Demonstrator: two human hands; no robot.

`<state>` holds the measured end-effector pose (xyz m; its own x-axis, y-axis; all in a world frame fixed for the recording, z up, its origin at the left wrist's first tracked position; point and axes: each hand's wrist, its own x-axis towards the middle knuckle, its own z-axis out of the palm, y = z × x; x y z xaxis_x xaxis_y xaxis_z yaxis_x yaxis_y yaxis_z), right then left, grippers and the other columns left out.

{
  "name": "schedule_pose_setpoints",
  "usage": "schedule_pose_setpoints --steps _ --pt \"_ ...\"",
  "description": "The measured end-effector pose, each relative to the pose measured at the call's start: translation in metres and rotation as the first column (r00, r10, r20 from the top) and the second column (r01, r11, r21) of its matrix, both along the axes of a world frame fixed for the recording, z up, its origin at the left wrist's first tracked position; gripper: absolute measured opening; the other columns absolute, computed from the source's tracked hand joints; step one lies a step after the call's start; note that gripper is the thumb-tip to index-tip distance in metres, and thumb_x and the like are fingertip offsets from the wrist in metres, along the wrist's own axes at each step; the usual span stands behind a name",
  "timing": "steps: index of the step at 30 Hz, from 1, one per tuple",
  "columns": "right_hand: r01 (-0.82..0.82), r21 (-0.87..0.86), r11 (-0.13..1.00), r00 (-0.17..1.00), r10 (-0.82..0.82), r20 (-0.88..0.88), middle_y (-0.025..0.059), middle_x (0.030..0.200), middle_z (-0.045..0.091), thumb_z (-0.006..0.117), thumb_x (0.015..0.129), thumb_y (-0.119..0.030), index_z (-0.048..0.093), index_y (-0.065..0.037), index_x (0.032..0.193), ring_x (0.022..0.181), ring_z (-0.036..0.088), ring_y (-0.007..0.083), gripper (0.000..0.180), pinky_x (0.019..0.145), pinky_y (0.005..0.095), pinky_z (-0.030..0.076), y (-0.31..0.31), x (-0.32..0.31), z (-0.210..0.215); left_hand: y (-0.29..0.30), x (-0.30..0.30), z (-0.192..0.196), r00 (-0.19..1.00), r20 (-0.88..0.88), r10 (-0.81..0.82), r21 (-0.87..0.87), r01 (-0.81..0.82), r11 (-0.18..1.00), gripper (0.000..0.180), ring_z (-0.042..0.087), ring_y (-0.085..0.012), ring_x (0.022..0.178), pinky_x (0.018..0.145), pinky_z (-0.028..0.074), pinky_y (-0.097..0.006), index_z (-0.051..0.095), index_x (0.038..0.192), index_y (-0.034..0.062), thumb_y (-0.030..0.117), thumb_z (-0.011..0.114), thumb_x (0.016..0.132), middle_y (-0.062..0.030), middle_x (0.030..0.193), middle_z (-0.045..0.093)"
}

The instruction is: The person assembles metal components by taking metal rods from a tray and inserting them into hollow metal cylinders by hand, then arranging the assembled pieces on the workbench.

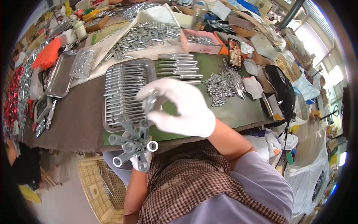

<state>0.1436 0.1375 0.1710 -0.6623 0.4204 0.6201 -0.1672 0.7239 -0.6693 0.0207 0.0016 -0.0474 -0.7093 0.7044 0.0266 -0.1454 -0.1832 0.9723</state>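
Both my hands wear white gloves. My left hand (146, 163) is wrapped round a bunch of short metal tubes (129, 146), their open round ends fanned out toward me; part of the hand is hidden behind them. Just above the bunch, my right hand (186, 106) pinches a single metal tube (150, 101) between thumb and fingers. Beneath it lies a metal tray (153, 71) with rows of thin metal rods with thicker sleeves (121, 87). Several thicker rods (184, 64) lie side by side to the right of the tray.
Small metal parts (218, 86) are heaped on the green mat beside thin pins (237, 84). Farther back are a pile of short tubes (149, 33), a pink box (201, 46) and a phone (235, 54). A second tray (61, 76) lies left. Below stands a yellow plastic crate (87, 186).
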Motion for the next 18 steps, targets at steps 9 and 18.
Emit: schedule_pose_setpoints --steps 9,18 --pt "-0.034 0.153 0.988 0.996 0.021 0.088 0.0068 0.091 0.063 0.069 0.069 -0.001 0.063 -0.006 0.102 0.074 0.063 0.0184 0.034 0.064 0.0271 0.052 -0.006 -0.004 -0.002 0.009 0.009 0.037 0.938 -0.324 0.126 0.109 -0.095 0.989 0.068 0.051 -0.0188 0.103 0.088 0.046 -0.034 0.04 0.124 0.0046 0.002 0.078 0.069 -0.0081 0.115 0.049" --pt "-0.403 -0.205 0.892 0.891 0.434 0.135 0.0072 0.104 0.063 0.07 0.074 -0.014 0.065 -0.005 0.107 0.1 0.057 0.0189 0.034 0.088 0.0314 0.047 0.024 -0.007 0.005 0.009 0.014 0.05 0.997 -0.071 0.032 0.1 -0.025 0.995 0.032 0.058 -0.0168 0.087 0.078 0.052 -0.035 0.049 0.106 0.0117 0.02 0.068 0.083 -0.0044 0.097 0.056"
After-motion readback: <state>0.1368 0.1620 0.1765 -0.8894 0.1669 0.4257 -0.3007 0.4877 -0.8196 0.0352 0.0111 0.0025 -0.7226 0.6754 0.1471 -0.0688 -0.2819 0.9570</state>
